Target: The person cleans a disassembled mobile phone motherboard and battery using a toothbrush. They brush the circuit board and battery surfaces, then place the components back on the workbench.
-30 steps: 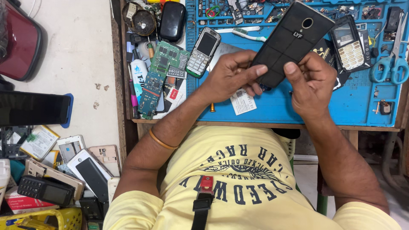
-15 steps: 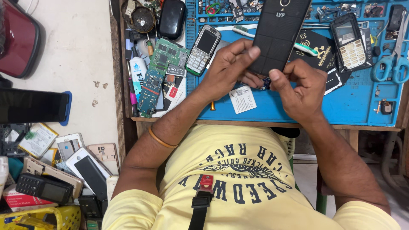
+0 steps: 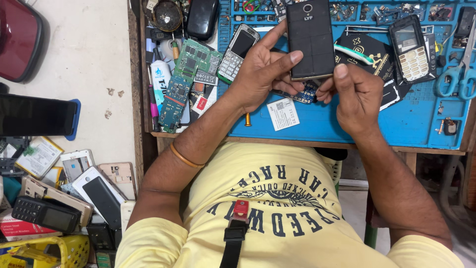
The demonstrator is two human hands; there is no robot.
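Note:
Both my hands hold a black smartphone [image 3: 310,39] back side up, its camera lens at the far end, over the blue work mat [image 3: 406,124]. My left hand [image 3: 260,72] grips its left edge with the thumb laid across the back. My right hand [image 3: 354,94] holds the near right corner, thumb pressed on the bottom edge. Under the phone, between my hands, a small blue circuit board [image 3: 305,94] peeks out. A white label card [image 3: 283,113] lies on the mat just below my left hand.
A silver keypad phone [image 3: 238,52] and green circuit boards [image 3: 186,82] lie to the left. Another keypad phone [image 3: 411,47], a black pouch [image 3: 369,52] and blue-handled scissors [image 3: 458,74] sit on the right. Several old phones [image 3: 74,193] are piled on the floor at lower left.
The phone has swung from a diagonal tilt to upright and moved toward the mat's far edge. My right thumb has shifted to its near corner.

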